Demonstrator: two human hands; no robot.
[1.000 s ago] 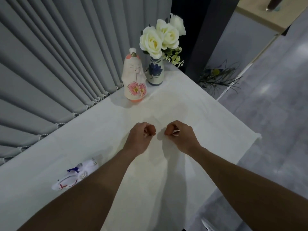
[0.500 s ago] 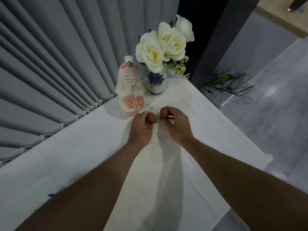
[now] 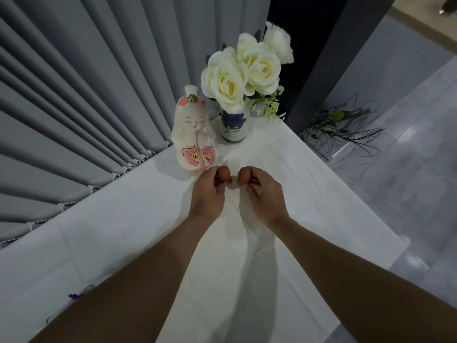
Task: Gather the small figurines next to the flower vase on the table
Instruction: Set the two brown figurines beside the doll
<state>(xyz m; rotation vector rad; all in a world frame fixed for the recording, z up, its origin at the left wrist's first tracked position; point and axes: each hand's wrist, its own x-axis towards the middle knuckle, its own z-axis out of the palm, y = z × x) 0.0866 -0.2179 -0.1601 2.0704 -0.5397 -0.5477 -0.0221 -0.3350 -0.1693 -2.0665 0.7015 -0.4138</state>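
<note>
Risk sits close at hand as I watch both hands at the centre of the frame, each carrying a small reddish-brown figurine toward the corner of the bench (image 3: pixel 309 184). The left hand (image 3: pixel 206 194) pinches one figurine (image 3: pixel 224 173) at its fingers, just below and nearly touching the base of the tall white doll (image 3: pixel 194 134) painted with a pink blossom; I judge a nudge there could tip the doll, which stands narrow and upright just left of the flower vase (image 3: pixel 233 126). The right hand (image 3: pixel 263 194) grasps the second figurine (image 3: pixel 244 175), a sliver of something pale showing between its fingers that I cannot identify. The two figurines sit a small gap apart, below the vase and short of it. White roses (image 3: pixel 237 78) overhang the vase, and a hand lifted too high could, I think, catch the blooms and rock it. The white cloth is creased under the hands, so a round figurine set on a fold might roll toward the bench edge at right. Both forearms run in from the bottom corners, wrists level, knuckles up, thumbs turned inward. At lower left another small object with blue trim (image 3: pixel 74 295) lies mostly hidden behind the left forearm.
</note>
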